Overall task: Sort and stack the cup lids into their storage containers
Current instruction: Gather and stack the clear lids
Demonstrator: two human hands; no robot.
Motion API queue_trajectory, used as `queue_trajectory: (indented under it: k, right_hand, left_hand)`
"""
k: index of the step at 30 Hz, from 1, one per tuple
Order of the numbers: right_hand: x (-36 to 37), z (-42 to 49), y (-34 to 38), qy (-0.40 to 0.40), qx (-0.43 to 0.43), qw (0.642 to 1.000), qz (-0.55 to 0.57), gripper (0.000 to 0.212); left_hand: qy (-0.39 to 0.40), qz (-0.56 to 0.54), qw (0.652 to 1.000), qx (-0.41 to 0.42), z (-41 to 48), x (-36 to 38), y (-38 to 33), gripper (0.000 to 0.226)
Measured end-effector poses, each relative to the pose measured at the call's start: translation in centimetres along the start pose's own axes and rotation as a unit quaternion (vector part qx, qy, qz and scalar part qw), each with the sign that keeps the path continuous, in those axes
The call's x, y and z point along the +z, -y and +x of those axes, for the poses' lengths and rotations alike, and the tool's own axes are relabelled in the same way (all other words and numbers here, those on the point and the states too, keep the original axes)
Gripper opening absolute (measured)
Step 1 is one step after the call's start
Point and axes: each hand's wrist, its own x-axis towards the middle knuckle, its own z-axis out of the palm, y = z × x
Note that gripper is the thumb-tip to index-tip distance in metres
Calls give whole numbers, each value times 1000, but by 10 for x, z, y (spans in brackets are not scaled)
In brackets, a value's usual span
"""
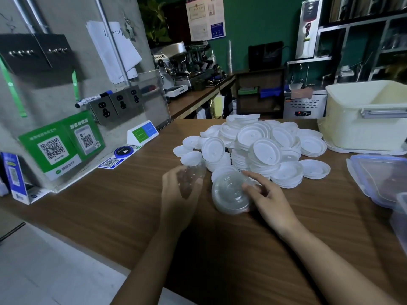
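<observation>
Lids, heaps of them: the pile of white lids (257, 148) sprawls across the wooden counter (110, 205) right ahead of me. My right hand (269, 200) has its fingers curled round a stack of clear lids (230, 193), tilted with its face toward me, just in front of the white pile. My left hand (179, 192) curls round a smaller clear bundle (192, 175). It's blurred, so I can't count what's in it, and it sits just left of the stack. Off to the right, the cream storage bin (361, 119) stands open-topped beside the pile, and a blue-rimmed clear box lid (378, 181) lies nearer me.
</observation>
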Motion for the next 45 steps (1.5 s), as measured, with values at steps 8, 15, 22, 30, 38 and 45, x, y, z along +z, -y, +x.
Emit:
queue_trajectory:
  k: [8,15,22,30,38,45]
  right_hand:
    - [0,2,5,13,31,997,74,40]
    - [2,-10,16,13,-28,999,23,31]
    - [-12,-37,35,37,-56,998,-21,42]
    - [-65,-105,63,39,-85,983,-157,51]
    - [-84,-142,70,23,-96,975,-197,47]
    - [-112,-139,121,-10,-70,969,-235,36]
  left_hand:
    - [193,2,964,185,-14,13,-17,65]
    - [228,-40,967,111,-15,9,-20,65]
    - [183,-166,965,-89,-28,11,-33,72]
    - [242,-248,933,-101,-68,15,-80,59]
    - [244,-254,931,-102,-96,20,-108,50]
    - [298,-248,917,-93,-71,13,-155,28]
